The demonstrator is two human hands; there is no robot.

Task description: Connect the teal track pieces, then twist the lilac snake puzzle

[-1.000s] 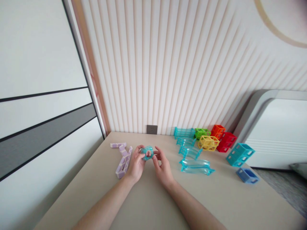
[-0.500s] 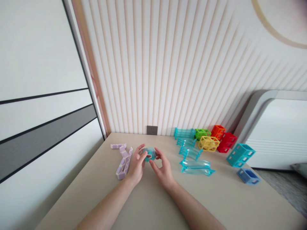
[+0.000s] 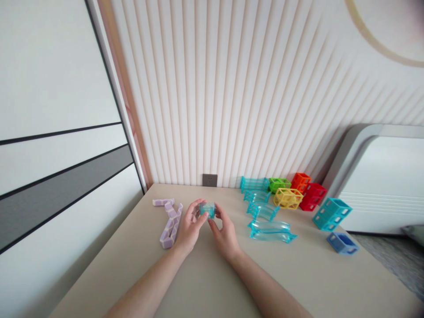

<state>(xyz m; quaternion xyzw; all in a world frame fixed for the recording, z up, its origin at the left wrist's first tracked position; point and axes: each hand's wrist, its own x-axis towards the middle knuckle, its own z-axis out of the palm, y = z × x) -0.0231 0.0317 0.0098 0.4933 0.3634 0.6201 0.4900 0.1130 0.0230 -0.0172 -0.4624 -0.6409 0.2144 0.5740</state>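
A small clear turquoise block (image 3: 207, 210) is held up between both hands over the middle of the table. My left hand (image 3: 192, 225) grips its left side, with the thumb across its lower front. On the right side, the fingers and thumb of my right hand (image 3: 225, 234) close on the same block. Left of my hands lies a purple and white jointed snake toy (image 3: 170, 223), bent in a zigzag. Several clear turquoise track pieces (image 3: 271, 230) lie to the right of my hands.
Farther right stand a green frame (image 3: 279, 184), a yellow frame (image 3: 287, 198), an orange one (image 3: 300, 182), a red one (image 3: 313, 197), a turquoise one (image 3: 332, 214) and a blue one (image 3: 343, 243). A socket (image 3: 210, 180) is on the wall behind the table (image 3: 212, 282).
The turquoise block has turned in my hands, and the dark spot on its front no longer shows. My left thumb has moved slightly right. The things on the table have stayed put.
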